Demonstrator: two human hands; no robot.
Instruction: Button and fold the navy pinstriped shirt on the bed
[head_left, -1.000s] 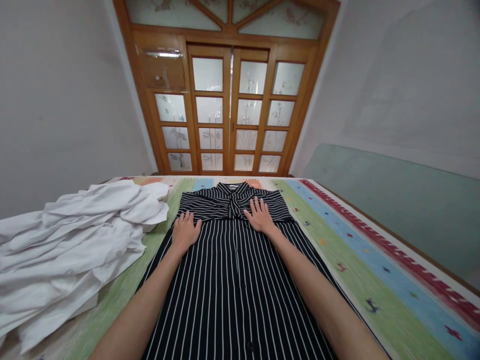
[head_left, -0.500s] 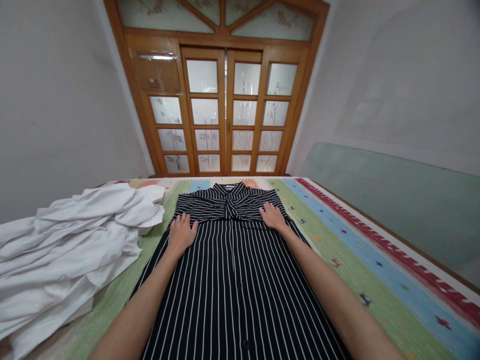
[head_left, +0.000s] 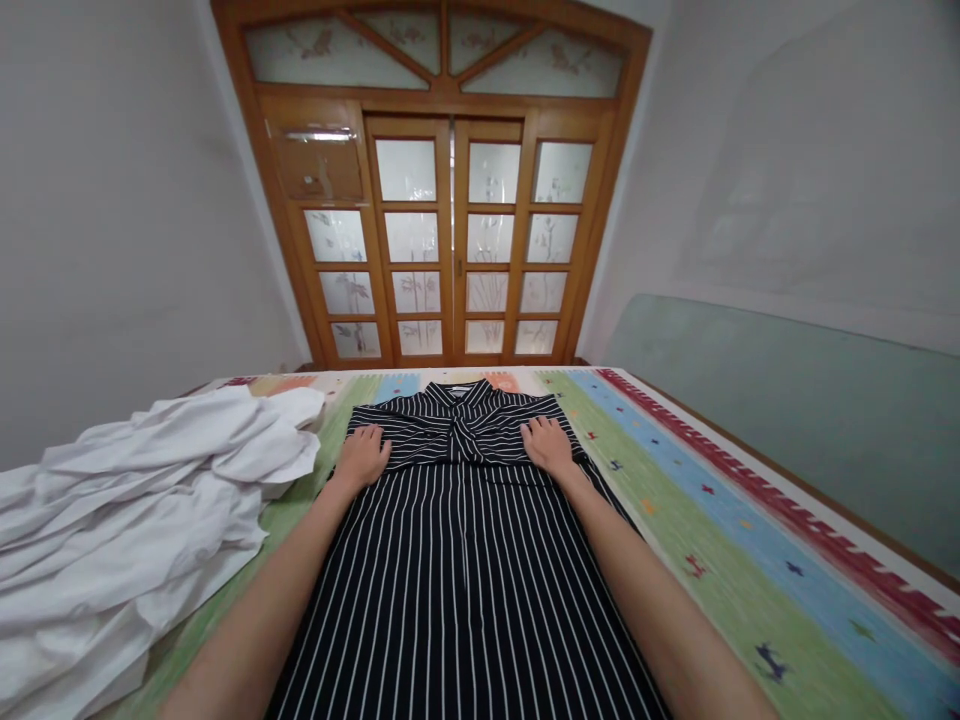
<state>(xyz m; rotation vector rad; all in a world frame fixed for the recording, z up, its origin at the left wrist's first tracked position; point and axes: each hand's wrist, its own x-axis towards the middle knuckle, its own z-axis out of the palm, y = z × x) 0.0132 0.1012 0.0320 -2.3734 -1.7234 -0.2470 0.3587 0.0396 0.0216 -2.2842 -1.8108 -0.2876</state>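
Observation:
A black shirt with white stripes [head_left: 450,570] lies front up, its collar at the far end and its buttoned placket running down the middle. Both sleeves are folded inward across the chest and meet near the centre. My left hand [head_left: 364,456] rests on the left sleeve fold, fingers laid over the cloth and a little bent. On the opposite fold, near the right edge, my right hand [head_left: 547,444] lies with its fingers slightly apart. Neither hand visibly pinches the fabric. The shirt's hem is out of view at the bottom.
Heaped white cloth [head_left: 150,520] lies to the left of the shirt. A patterned, multicoloured cover [head_left: 675,520] is spread beneath everything. Along the right side stands a pale green board [head_left: 765,390]. Wooden glazed doors [head_left: 453,240] rise beyond the far edge.
The view has tilted up slightly, so everything sits lower in the picture. My hands stay on the sleeve folds, the left fingers now closer together. The shirt lies much as before.

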